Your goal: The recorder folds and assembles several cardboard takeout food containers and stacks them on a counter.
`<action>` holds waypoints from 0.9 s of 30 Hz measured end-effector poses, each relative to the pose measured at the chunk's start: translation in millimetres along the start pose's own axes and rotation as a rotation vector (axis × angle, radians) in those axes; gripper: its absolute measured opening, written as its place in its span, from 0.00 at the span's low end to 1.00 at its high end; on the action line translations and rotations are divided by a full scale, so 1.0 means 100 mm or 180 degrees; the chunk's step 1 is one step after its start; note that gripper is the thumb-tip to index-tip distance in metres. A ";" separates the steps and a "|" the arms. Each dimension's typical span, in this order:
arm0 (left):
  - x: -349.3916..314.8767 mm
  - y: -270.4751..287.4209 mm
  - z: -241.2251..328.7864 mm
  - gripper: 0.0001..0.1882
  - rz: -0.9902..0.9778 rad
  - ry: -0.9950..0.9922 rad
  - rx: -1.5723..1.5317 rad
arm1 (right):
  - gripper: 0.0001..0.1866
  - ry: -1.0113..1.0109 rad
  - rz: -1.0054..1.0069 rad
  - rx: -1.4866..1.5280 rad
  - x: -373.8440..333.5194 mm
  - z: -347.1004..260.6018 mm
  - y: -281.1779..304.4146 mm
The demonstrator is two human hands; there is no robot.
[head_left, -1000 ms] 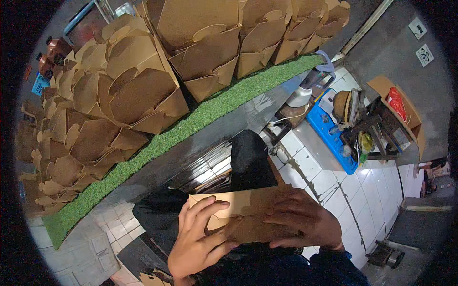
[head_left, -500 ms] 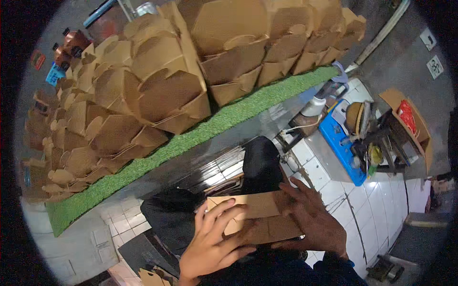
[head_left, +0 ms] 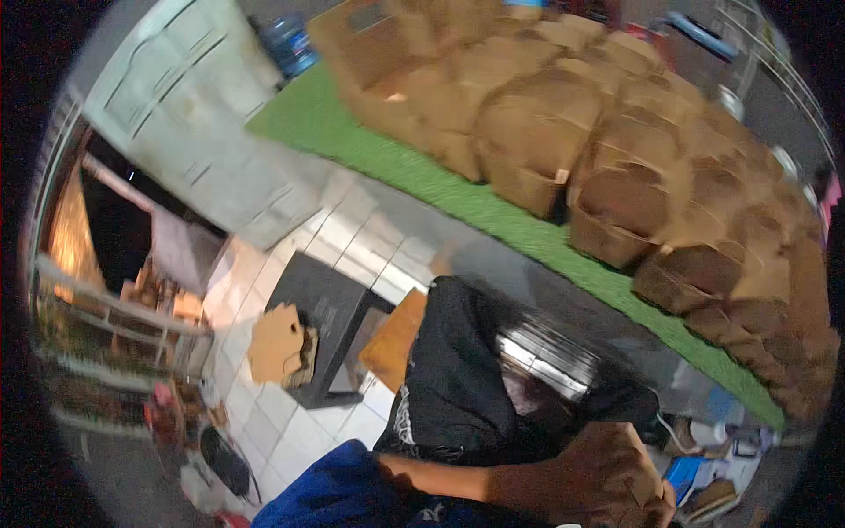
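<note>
My left forearm, in a blue sleeve, reaches rightward across my lap. My left hand (head_left: 576,488) is at the lower right, closed against a small brown cardboard box (head_left: 620,438). Motion blur smears the fingers, and hand and cardboard are hard to part there. My right hand (head_left: 653,509) seems to lie at the far side of the box, mostly hidden, so its fingers cannot be made out. On the floor to the left, flat cut cardboard pieces (head_left: 280,346) rest on a dark low stand (head_left: 319,304). An orange-brown panel (head_left: 394,341) leans beside my knee.
Rows of brown open-topped cardboard boxes (head_left: 616,202) stand on a green turf strip (head_left: 422,167) ahead. A pale cabinet (head_left: 211,132) and a blue water bottle (head_left: 289,48) are at the far left. A blue tray (head_left: 685,475) sits at the lower right.
My view has swung left, so the boxes and turf now slant the other way. The small box and my hands have shifted to the lower right of the picture.
</note>
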State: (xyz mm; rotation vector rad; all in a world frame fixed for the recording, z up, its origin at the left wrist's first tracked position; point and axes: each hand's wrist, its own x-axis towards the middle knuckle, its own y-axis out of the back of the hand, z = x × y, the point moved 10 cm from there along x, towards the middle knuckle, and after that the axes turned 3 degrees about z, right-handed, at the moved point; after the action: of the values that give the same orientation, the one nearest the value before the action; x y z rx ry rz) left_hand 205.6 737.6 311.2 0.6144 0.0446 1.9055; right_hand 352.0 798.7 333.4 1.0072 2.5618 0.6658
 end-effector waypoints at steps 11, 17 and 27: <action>0.03 0.55 0.61 0.16 0.0113 -0.1016 -0.0401 | 0.20 0.0337 0.0031 -0.1478 0.11 -0.40 0.08; -0.01 1.43 1.15 0.12 0.1067 -0.2254 -0.3002 | 0.30 0.0141 -0.0105 -0.1286 0.14 -0.29 0.01; -0.15 1.68 1.17 0.12 0.1165 -0.2565 -0.4418 | 0.30 0.0364 -0.0092 -0.1140 0.27 -0.20 -0.06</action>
State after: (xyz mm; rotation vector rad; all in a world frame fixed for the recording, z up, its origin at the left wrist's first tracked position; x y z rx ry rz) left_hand 116.8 625.5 458.1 0.3361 -1.8151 1.3940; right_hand 320.5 807.7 344.1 0.8306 2.4207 1.1529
